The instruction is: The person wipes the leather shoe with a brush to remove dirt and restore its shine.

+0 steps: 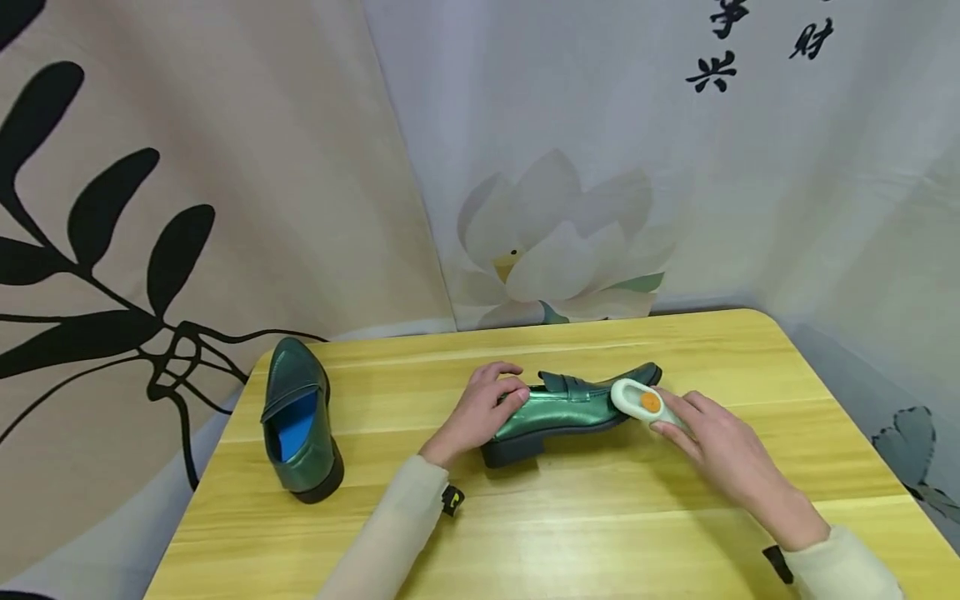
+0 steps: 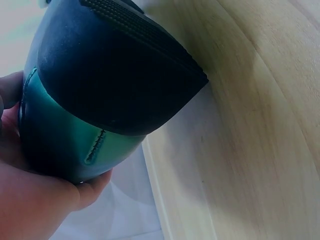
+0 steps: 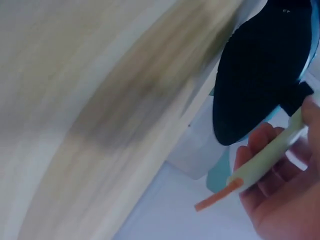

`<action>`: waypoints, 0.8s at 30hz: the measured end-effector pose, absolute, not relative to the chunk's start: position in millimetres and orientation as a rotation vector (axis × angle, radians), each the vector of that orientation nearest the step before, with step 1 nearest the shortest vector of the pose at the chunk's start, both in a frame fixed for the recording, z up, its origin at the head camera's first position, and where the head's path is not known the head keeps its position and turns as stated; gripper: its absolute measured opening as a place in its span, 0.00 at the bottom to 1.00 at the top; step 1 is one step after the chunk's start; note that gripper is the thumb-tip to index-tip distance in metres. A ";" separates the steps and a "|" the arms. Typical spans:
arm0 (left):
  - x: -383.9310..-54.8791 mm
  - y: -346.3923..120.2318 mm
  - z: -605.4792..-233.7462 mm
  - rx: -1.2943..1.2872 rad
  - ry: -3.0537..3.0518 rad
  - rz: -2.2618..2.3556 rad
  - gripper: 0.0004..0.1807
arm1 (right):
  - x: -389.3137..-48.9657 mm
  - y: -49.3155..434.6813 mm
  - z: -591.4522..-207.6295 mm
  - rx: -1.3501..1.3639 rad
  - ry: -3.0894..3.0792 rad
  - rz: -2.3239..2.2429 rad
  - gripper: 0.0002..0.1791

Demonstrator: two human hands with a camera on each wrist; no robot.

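A green metallic loafer (image 1: 573, 408) with a black sole is held side-on over the table, toe to the right and tipped up. My left hand (image 1: 480, 412) grips it around the heel end; the left wrist view shows the black heel block (image 2: 115, 75) and a thumb and fingers round the back. In my right hand (image 1: 723, 450) is a pale shoe brush (image 1: 636, 400) with an orange button. Its black head (image 3: 296, 98) meets the side of the loafer near the toe. The matching loafer (image 1: 303, 425), with a blue insole, stands upright at the left.
Both shoes are over a light wooden table (image 1: 600, 533) with rounded back corners. Behind it hangs a pale curtain (image 1: 300, 167) printed with dark leaves, a lotus and black characters. The second loafer stands close to the table's left edge.
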State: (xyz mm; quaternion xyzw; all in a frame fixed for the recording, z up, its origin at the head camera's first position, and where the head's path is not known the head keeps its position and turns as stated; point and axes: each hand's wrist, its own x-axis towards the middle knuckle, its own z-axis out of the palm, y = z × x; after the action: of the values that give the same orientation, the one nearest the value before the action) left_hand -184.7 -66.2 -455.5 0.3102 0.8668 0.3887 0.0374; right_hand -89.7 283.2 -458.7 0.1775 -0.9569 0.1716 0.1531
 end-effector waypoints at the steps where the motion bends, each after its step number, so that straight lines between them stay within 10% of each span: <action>1: -184.9 -66.5 -455.1 0.948 2.662 1.187 0.15 | -91.7 286.5 -459.1 0.456 -2.775 0.518 0.26; 24: -183.9 -67.1 -456.2 0.968 2.672 1.157 0.15 | -126.8 312.2 -457.2 0.146 -2.903 0.746 0.32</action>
State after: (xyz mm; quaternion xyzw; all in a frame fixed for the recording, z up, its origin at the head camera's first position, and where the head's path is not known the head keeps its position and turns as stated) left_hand -183.9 -67.1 -456.2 0.3154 0.8702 0.3767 0.0368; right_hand -126.8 312.2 -457.2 0.0487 -0.9650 0.2479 0.0704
